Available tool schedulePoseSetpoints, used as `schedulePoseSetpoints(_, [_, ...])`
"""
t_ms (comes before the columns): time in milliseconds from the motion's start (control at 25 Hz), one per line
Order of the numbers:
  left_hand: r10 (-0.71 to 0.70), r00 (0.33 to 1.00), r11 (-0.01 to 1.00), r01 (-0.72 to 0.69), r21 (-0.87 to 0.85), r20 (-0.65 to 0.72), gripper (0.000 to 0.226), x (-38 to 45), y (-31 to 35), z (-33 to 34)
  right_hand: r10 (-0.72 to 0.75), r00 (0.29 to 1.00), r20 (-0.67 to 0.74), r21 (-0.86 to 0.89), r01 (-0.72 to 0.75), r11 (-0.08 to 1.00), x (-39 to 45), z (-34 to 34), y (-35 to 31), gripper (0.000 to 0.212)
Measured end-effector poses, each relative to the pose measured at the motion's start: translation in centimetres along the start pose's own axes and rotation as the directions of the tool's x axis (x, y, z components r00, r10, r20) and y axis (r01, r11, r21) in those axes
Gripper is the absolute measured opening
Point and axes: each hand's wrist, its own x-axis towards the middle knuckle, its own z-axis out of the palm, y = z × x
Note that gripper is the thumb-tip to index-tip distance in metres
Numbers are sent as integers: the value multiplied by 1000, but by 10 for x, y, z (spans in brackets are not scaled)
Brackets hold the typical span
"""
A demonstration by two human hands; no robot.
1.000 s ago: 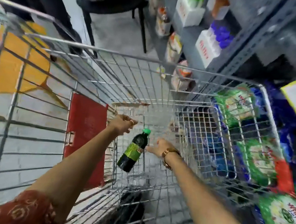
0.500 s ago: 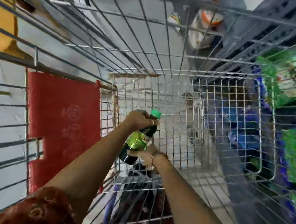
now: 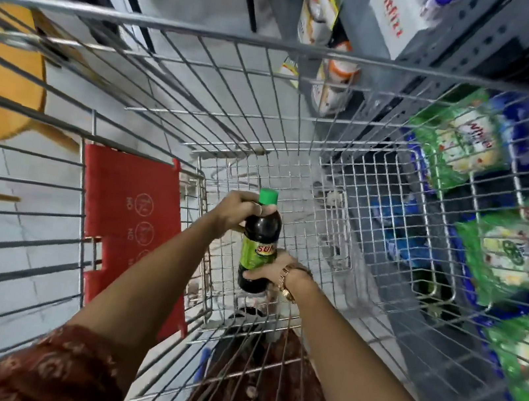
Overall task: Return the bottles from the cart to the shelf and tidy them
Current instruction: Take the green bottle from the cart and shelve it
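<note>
A dark soda bottle (image 3: pixel 262 231) with a green cap and a green label is held upright inside the wire cart (image 3: pixel 281 43), above its mesh floor. My left hand (image 3: pixel 235 211) grips its neck just under the cap. My right hand (image 3: pixel 268 266), with a gold watch on the wrist, holds the lower body of the same bottle from the right. The grey metal shelf (image 3: pixel 459 57) stands to the right of the cart.
The cart's red child-seat flap (image 3: pixel 129 213) hangs on the left inner wall. Green and blue packets (image 3: pixel 521 255) fill the low shelf at right, and boxes (image 3: pixel 395 20) and jars sit on shelves beyond. A yellow table (image 3: pixel 1 82) is at left.
My left hand closed on the bottle's neck and my right hand took its base. The bottle went from leaning to upright and rose a little. The camera moved closer over the cart.
</note>
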Motion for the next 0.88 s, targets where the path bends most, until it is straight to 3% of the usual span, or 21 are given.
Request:
schedulePoseSetpoints(280, [232, 971, 973, -230, -33, 53, 3, -79, 79, 42, -264, 958, -113, -21, 263, 964, -97, -64, 1, 62])
schedulePoseSetpoints(480, [406, 906, 911, -411, 19, 120, 9, -162, 146, 95, -415, 820, -394, 67, 476, 877, -205, -98, 32, 54])
schedulePoseSetpoints(680, [526, 823, 844, -537, -12, 215, 21, -252, 205, 163, -483, 557, -676, 54, 691, 721, -309, -118, 73, 45])
schedulePoseSetpoints(800, [594, 751, 784, -621, 3, 290, 19, -301, 232, 205, -418, 350, -838, -7, 759, 651, -359, -124, 100, 40])
schedulePoseSetpoints(880, [633, 701, 740, -673, 10, 330, 15, -326, 246, 232, -356, 260, -898, -24, 777, 629, -387, -131, 114, 41])
